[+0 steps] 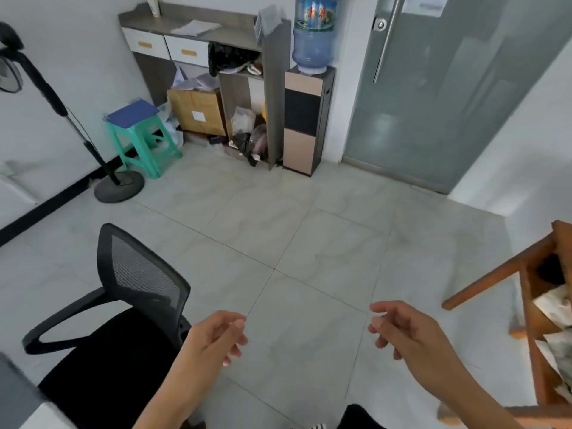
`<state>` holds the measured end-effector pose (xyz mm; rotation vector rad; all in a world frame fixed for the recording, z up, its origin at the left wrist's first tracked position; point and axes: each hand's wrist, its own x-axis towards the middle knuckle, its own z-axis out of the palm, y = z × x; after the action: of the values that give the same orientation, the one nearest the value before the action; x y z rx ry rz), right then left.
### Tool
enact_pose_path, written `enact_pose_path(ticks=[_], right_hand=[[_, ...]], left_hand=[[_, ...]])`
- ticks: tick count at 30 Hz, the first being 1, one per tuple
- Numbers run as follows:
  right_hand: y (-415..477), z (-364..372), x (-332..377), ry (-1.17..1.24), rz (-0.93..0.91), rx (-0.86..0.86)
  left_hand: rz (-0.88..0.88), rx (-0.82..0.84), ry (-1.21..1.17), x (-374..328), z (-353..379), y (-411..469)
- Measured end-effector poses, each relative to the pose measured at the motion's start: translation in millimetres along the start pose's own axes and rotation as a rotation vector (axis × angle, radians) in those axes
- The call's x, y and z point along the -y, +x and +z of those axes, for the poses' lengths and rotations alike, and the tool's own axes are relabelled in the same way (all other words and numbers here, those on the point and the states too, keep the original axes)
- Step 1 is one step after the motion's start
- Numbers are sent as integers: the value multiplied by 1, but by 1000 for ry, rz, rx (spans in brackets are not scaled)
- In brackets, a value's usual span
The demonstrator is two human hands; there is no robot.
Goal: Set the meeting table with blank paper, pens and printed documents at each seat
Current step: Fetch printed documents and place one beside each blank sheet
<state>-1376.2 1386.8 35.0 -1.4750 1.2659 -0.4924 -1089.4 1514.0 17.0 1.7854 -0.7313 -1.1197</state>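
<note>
Bright, even indoor light through a wide-angle lens, soft in detail.

Diffuse light washes the pale tiled floor, leaving only faint, soft-edged shadows around the fan base. The frosted glass door shows a dull sheen and pale reflections. Straight lines bow and lean outward toward the frame edges. Fine texture is smeared; the left hand and right hand blur at the fingertips, and clutter in the far shelf unit looks mushy.

Black mesh office chair, green stool, water dispenser, standing fan, frosted glass door
</note>
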Motion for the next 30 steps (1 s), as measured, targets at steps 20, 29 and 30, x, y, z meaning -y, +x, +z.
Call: enact_pose_path(ticks=[20, 29, 30], right_hand=[[507, 71, 204, -119, -189, 401], [686, 182, 274, -141, -154, 446], [704, 193, 286, -127, -143, 427]], left_hand=[[-112, -404, -119, -119, -90, 348], [-222, -488, -216, -130, -213, 521], [-217, -482, -215, -139, -232, 542]])
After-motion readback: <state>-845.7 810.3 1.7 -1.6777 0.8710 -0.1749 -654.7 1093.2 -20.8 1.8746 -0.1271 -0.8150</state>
